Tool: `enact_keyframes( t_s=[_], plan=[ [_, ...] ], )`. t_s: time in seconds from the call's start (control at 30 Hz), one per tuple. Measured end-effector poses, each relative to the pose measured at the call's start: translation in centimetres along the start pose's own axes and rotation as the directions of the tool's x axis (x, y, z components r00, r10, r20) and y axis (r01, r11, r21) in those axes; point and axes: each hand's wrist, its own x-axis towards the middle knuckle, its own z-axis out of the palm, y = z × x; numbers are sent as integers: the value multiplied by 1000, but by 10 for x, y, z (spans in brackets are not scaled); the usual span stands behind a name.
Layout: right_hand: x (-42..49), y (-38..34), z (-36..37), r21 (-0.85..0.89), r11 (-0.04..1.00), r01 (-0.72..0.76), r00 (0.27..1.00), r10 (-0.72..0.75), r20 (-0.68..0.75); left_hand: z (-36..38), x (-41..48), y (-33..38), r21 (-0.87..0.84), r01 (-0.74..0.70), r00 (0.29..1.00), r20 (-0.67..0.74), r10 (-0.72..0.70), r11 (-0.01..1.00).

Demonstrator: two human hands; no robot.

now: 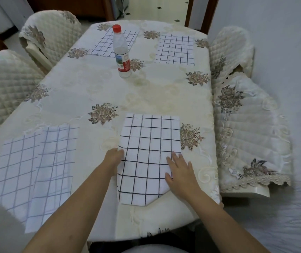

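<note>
By the counter's (146, 92) near right corner the checked cloth (146, 152) lies flat, left hand (113, 157) touching its left edge, right hand (179, 170) spread on it, neither grip closed, so even outward strokes suit best.

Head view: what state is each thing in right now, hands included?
Near cloth, flat, looks folded.
Left cloth, flat, two overlapping layers.
Far left cloth, flat, bottle in front.
Far right cloth, flat.
Bottle, upright, red cap on.
Left-hand grip, at near cloth's left edge, hold unclear.
Right-hand grip, open, flat on near cloth.
</note>
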Motion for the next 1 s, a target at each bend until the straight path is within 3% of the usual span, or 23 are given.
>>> enact_keyframes(
  t_s=[0.13, 0.27, 0.37, 0.43, 0.53, 0.63, 0.73, 0.9, 1.0],
  plan=[
    [-2, 3, 3, 89, 994, -67, 998, 66, 25, -9, 8, -2, -39, 21, 998, -55, -24, 999],
    [1, 4, 4, 129, 991, -45, 999, 48, -20, -20, 9, -1, 163, -6, 999, 54, -3, 987],
    [5, 3, 3, 328, 943, -55, 987, 101, -126, -28, 3, -4, 331, 27, 989, 126, -73, 943],
    [9, 1, -3, 535, 836, -120, 967, 220, -127, -32, 5, -12, 345, 32, 988, 133, -82, 938],
    [16, -2, -12, 791, 552, -263, 911, 412, 16, -37, 6, -20, 160, 68, 984, 153, -93, 985],
    [20, -2, -8, 891, 345, -295, 860, 502, 90, -36, 7, -23, 35, 68, 987, 143, -72, 997],
    [17, 0, -9, 919, 231, -320, 841, 516, 163, -33, 5, -22, 25, 18, 990, 141, -21, 1000],
    [8, 5, -10, 884, 316, -344, 858, 488, 159, -24, 5, -25, 186, -133, 991, 28, 130, 973],
    [7, 5, -10, 824, 432, -367, 848, 520, 105, -22, 8, -28, 316, -188, 974, -65, 219, 930]
  ],
)
